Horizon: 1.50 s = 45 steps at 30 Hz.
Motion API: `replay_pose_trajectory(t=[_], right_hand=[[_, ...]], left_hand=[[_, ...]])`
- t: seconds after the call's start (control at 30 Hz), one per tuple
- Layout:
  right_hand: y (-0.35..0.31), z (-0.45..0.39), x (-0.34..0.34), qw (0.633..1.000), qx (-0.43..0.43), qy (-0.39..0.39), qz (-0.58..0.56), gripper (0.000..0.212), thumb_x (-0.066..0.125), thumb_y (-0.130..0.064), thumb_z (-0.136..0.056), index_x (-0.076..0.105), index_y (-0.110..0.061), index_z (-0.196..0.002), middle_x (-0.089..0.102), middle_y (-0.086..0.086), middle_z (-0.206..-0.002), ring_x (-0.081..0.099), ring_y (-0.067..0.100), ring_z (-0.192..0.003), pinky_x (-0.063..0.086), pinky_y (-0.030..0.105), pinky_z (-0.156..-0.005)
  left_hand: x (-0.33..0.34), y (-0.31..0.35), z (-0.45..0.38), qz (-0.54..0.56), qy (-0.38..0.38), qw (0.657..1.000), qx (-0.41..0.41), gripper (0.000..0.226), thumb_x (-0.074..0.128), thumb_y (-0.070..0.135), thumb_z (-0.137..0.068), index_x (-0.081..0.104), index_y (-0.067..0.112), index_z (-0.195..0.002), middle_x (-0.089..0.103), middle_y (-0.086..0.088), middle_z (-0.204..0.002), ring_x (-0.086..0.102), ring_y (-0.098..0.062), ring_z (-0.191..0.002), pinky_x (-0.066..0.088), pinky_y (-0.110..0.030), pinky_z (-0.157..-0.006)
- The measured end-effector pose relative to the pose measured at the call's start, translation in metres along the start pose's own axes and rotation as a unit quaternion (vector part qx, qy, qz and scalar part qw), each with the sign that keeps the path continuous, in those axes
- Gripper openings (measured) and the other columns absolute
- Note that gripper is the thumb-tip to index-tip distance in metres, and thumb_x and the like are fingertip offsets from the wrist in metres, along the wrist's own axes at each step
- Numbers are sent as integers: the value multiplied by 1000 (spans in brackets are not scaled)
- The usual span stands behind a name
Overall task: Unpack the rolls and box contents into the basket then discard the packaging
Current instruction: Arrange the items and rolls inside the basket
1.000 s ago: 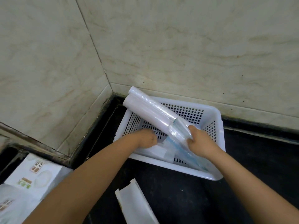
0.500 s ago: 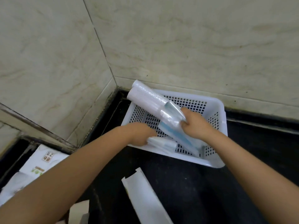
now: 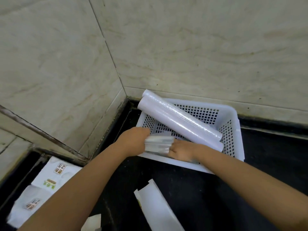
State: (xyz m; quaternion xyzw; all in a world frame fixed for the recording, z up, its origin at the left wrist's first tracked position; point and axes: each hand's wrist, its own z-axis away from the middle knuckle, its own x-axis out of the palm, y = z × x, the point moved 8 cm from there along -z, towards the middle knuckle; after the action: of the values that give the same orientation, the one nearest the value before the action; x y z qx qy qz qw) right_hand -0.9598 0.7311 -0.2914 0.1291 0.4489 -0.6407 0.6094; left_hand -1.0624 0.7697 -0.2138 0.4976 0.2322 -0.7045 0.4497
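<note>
A white perforated basket (image 3: pixel 232 114) sits in the corner of a black counter. Two white rolls (image 3: pixel 180 120) lie side by side across it, their far ends propped on the back-left rim, their near ends down inside. My left hand (image 3: pixel 133 140) and my right hand (image 3: pixel 181 151) are over the basket's front edge, both gripping a crumpled clear plastic wrapper (image 3: pixel 159 144) held between them. The wrapper is bunched and off the rolls.
An open white carton (image 3: pixel 158 207) lies on the counter in front of the basket. White printed packs (image 3: pixel 50 179) sit at the lower left, beyond a step. Tiled walls close in behind and to the left.
The wrapper has come off the rolls, which dropped into the basket. My right hand moved down from the rolls' end to the front edge and now holds the bunched wrapper together with my left.
</note>
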Motion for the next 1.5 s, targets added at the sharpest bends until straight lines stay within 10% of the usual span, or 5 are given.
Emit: replay_pose_trajectory(t=[0.37,0.5,0.67,1.37,1.5], right_hand=[[34,16,-1,994,85,-59,-40,66,53,-34,-88,24,-12,-143,28,8,-152,30,26,-137,29,41,-114],[30,17,-1,983,106,-135,-68,34,52,-30,-89,59,-5,-110,56,4,-102,54,20,-99,43,36,-88],[34,8,-4,974,108,-52,-191,59,58,-22,-86,35,-3,-137,36,12,-144,36,28,-131,34,38,-103],[52,55,1,995,92,2,-40,19,48,-24,-89,48,-14,-73,49,-3,-74,48,15,-74,31,15,-51],[56,77,-46,970,94,223,1,20,45,-15,-89,65,-14,-86,64,6,-89,55,18,-77,41,20,-60]], left_hand=[[-10,7,-20,45,29,998,-24,43,48,-1,-81,23,26,-58,43,2,-74,45,-19,-75,34,-28,-58],[-12,7,-21,55,41,998,-17,35,48,-1,-80,29,21,-63,36,7,-64,45,-20,-72,29,-26,-49],[-16,0,-16,49,74,996,-14,17,43,-1,-85,40,13,-76,44,-2,-79,43,-20,-74,31,-27,-55],[69,49,-56,-169,-141,975,24,51,46,7,-88,27,6,-136,31,-19,-142,28,-32,-132,32,-48,-107],[62,54,-62,-242,-125,961,47,65,51,11,-87,19,7,-143,22,-15,-149,19,-31,-138,18,-52,-114]])
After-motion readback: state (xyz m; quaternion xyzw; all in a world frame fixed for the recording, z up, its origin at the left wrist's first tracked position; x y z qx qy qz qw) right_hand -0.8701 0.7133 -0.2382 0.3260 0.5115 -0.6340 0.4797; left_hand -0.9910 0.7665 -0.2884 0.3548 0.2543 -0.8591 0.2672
